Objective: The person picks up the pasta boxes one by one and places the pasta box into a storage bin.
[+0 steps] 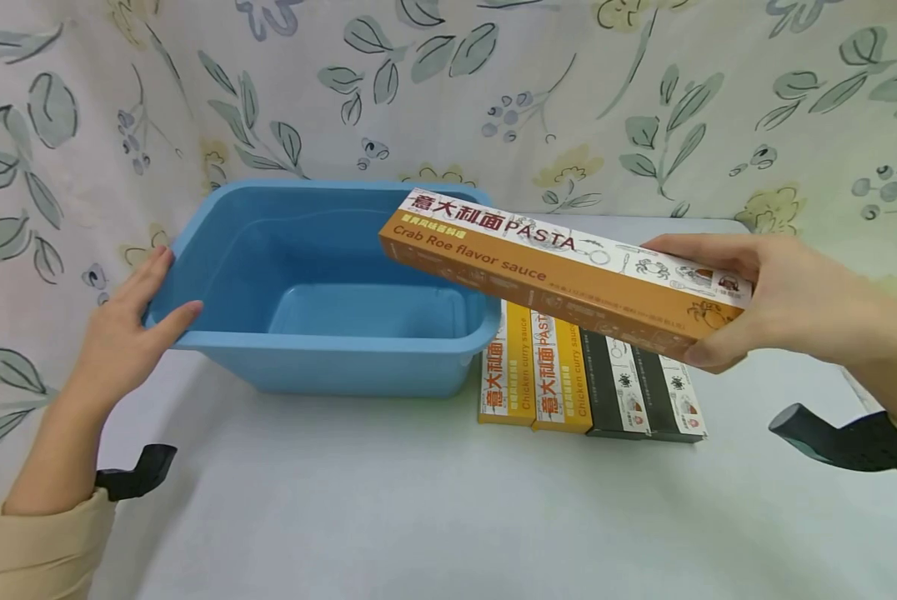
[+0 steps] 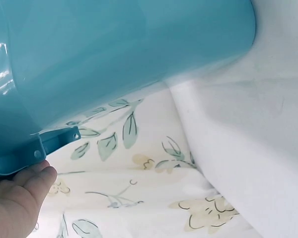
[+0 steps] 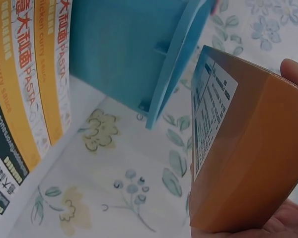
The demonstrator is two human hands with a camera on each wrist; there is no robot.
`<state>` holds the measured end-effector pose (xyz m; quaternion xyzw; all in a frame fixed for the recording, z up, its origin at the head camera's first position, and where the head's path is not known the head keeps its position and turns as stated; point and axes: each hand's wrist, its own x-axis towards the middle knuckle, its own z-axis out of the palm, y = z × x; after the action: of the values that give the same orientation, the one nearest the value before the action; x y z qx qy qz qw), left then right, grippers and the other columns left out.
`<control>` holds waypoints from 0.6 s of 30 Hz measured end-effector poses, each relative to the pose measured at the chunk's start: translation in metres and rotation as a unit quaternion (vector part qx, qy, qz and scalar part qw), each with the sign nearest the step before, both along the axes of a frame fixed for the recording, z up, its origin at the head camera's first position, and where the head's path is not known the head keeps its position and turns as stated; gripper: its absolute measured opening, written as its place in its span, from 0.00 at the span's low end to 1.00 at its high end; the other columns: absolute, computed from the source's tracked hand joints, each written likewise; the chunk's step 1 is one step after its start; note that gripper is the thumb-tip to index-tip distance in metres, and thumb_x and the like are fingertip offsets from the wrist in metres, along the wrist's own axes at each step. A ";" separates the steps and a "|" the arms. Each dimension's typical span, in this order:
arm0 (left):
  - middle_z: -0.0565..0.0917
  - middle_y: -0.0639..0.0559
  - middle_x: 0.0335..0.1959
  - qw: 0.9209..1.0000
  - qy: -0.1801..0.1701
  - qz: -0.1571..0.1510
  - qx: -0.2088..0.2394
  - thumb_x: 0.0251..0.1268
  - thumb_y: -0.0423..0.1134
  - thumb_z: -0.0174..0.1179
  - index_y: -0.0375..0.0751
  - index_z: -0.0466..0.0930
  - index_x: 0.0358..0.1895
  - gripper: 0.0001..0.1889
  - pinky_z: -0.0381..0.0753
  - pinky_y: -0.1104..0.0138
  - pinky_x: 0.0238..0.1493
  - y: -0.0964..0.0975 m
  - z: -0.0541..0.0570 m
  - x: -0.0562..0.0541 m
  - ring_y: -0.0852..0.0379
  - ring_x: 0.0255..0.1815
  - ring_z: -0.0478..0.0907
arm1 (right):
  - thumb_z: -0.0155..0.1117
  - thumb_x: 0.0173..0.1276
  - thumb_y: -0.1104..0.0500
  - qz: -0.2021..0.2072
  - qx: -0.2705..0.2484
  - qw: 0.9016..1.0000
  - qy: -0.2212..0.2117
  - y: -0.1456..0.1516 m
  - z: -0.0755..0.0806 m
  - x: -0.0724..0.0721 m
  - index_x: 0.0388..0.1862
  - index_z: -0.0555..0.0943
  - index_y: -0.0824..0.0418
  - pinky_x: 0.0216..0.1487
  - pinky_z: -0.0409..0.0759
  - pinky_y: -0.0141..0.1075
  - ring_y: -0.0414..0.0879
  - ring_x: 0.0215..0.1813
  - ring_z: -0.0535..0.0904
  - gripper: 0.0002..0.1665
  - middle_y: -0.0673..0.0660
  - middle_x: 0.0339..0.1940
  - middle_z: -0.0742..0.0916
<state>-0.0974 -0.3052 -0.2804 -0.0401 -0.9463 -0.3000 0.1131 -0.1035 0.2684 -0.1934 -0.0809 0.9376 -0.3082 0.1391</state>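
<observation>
My right hand [image 1: 771, 296] grips the right end of an orange-and-white pasta box [image 1: 568, 271] marked "Crab Roe flavor sauce". The box slants, its far left end over the right side of a blue plastic tub [image 1: 358, 367]. In the right wrist view, the box's orange side [image 3: 248, 148] and a printed white label are visible. At the tub's left end, my left hand [image 1: 122, 321] holds the rim, thumb near the front corner. The left wrist view shows those fingers [image 2: 37, 181] at the rim's underside. Only bare blue floor shows inside the tub.
Right of the tub, two yellow "Chicken curry sauce" pasta boxes [image 1: 561, 375] and two black boxes [image 1: 639, 392] lie side by side on the white table [image 1: 418, 500]. Behind hangs a floral cloth [image 1: 538, 100]. The held box hides the row's far part.
</observation>
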 end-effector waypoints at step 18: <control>0.46 0.42 0.78 1.000 -0.004 0.004 -0.005 0.73 0.45 0.49 0.41 0.44 0.78 0.36 0.49 0.28 0.60 0.000 0.000 0.000 0.28 0.74 0.43 | 0.85 0.32 0.61 0.041 0.020 0.999 -0.013 -0.043 0.019 -0.009 0.70 0.68 0.38 0.33 0.78 0.42 0.54 0.45 0.73 0.62 0.57 0.58 0.79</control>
<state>-0.0977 -0.3052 -0.2802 -0.0355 -0.9484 -0.2951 0.1101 -0.1127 0.2253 -0.1745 -0.1123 0.9374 -0.2849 0.1658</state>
